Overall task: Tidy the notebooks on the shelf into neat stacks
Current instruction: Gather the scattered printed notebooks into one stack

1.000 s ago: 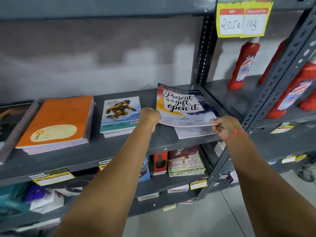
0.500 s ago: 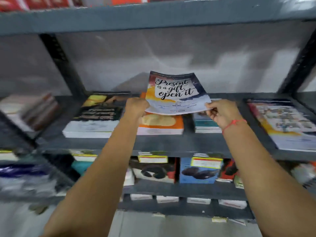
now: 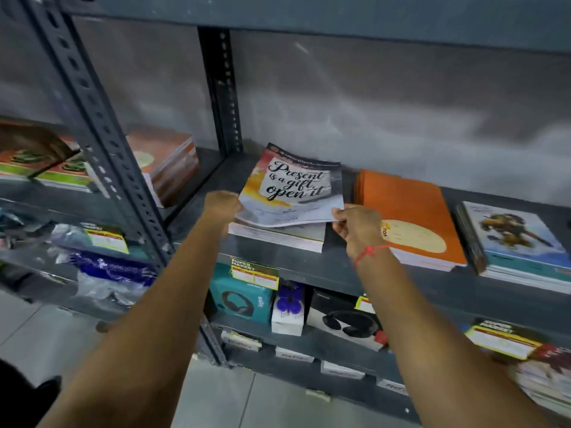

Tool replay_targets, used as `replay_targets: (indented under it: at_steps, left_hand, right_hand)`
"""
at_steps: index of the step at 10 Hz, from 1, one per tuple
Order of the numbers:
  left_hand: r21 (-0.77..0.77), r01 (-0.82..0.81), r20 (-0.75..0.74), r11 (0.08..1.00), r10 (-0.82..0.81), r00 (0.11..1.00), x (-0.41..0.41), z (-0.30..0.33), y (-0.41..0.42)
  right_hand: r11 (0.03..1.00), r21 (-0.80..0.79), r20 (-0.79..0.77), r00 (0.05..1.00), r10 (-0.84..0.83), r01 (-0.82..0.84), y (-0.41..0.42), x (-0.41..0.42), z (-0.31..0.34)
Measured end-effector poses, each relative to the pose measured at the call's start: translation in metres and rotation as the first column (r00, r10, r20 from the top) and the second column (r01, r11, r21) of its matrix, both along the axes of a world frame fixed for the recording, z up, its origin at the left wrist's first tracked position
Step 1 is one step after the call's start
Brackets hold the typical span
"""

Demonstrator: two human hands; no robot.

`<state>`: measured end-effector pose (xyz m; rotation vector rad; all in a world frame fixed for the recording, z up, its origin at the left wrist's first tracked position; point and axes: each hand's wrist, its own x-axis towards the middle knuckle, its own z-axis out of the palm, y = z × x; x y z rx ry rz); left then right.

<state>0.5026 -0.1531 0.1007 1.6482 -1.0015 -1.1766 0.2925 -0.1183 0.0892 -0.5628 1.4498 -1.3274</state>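
A thin notebook (image 3: pixel 293 186) with "Present is a gift, open it" on its cover is held by both hands just above a stack of notebooks (image 3: pixel 278 237) at the left end of the grey shelf (image 3: pixel 309 267). My left hand (image 3: pixel 221 206) grips its near left corner. My right hand (image 3: pixel 358 225), with a red thread at the wrist, pinches its near right corner. To the right lie an orange notebook stack (image 3: pixel 411 211) and a stack with a cartoon cover (image 3: pixel 519 242).
A perforated grey upright (image 3: pixel 102 128) stands at the left, with more notebook stacks (image 3: pixel 167 162) on the neighbouring shelf beyond it. Boxed headphones (image 3: pixel 241 299) and price tags (image 3: pixel 255 271) fill the shelf below. Another shelf board runs overhead.
Both hands have carried the "Present is a gift" notebook leftward along the shelf, past the cartoon and orange stacks, to just above the leftmost stack. The view has swung left with them.
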Motion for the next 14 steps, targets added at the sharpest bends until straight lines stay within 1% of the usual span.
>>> replay_targets:
  at_steps: [1, 2, 3, 4, 5, 6, 7, 8, 9, 10, 11, 12, 13, 14]
  left_hand:
    - [0.013, -0.002, 0.049, 1.000, 0.002, 0.999, 0.014, -0.025, -0.015]
    - [0.010, -0.009, 0.122, 1.000, 0.008, 0.993, 0.018, -0.039, -0.021]
    - [-0.019, -0.014, 0.170, 1.000, 0.017, 0.985, 0.019, -0.047, -0.019]
    - [-0.036, -0.048, 0.314, 0.998, 0.057, 0.948, 0.021, -0.048, -0.020]
    - [0.073, -0.027, 0.495, 0.997, -0.013, 0.869, 0.019, -0.043, -0.015]
    - [0.069, -0.056, 0.636, 0.996, -0.001, 0.771, 0.014, -0.040, -0.011]
    - [-0.086, -0.094, 0.666, 0.992, 0.127, 0.735, -0.003, -0.033, -0.004]
    - [-0.221, -0.074, 0.596, 0.972, 0.194, 0.779, -0.048, -0.013, 0.007]
    - [-0.359, 0.029, 0.573, 0.933, 0.196, 0.796, -0.110, 0.002, 0.016]
    - [-0.427, 0.166, 0.498, 0.889, 0.077, 0.864, -0.191, 0.010, 0.033]
    - [-0.382, 0.371, 0.404, 0.846, -0.208, 0.891, -0.285, 0.010, 0.061]
    - [-0.272, 0.568, 0.285, 0.776, -0.499, 0.818, -0.386, 0.001, 0.099]
    - [-0.144, 0.666, 0.131, 0.732, -0.653, 0.746, -0.467, -0.020, 0.137]
    - [-0.018, 0.722, 0.060, 0.692, -0.720, 0.692, -0.527, -0.042, 0.165]
  right_hand:
    - [1.000, 0.014, -0.025, 0.999, -0.020, 0.021, -0.010, 0.011, -0.015]
    - [0.999, 0.034, -0.136, 0.991, -0.017, 0.022, -0.017, 0.017, -0.031]
    - [0.997, 0.080, -0.303, 0.953, 0.012, 0.012, -0.018, 0.018, -0.044]
    - [0.991, 0.131, -0.430, 0.901, 0.065, -0.010, -0.015, 0.018, -0.053]
    - [0.988, 0.148, -0.472, 0.875, 0.112, -0.047, -0.011, 0.019, -0.054]
    - [0.993, 0.084, -0.604, 0.788, 0.121, -0.088, -0.008, 0.016, -0.045]
    - [0.997, -0.012, -0.642, 0.765, 0.054, -0.081, -0.001, 0.004, -0.029]
    - [0.997, -0.075, -0.631, 0.775, -0.042, -0.006, 0.007, -0.027, -0.012]
    - [0.989, -0.109, -0.625, 0.766, -0.148, 0.102, 0.018, -0.072, -0.003]
    - [0.969, -0.130, -0.645, 0.724, -0.245, 0.212, 0.036, -0.134, 0.001]
    - [0.948, -0.134, -0.714, 0.635, -0.294, 0.289, 0.060, -0.208, 0.000]
    - [0.920, -0.101, -0.740, 0.590, -0.324, 0.379, 0.095, -0.294, -0.010]
    - [0.912, -0.016, -0.798, 0.544, -0.259, 0.410, 0.135, -0.370, -0.023]
    - [0.878, 0.109, -0.840, 0.516, -0.170, 0.466, 0.172, -0.436, -0.036]
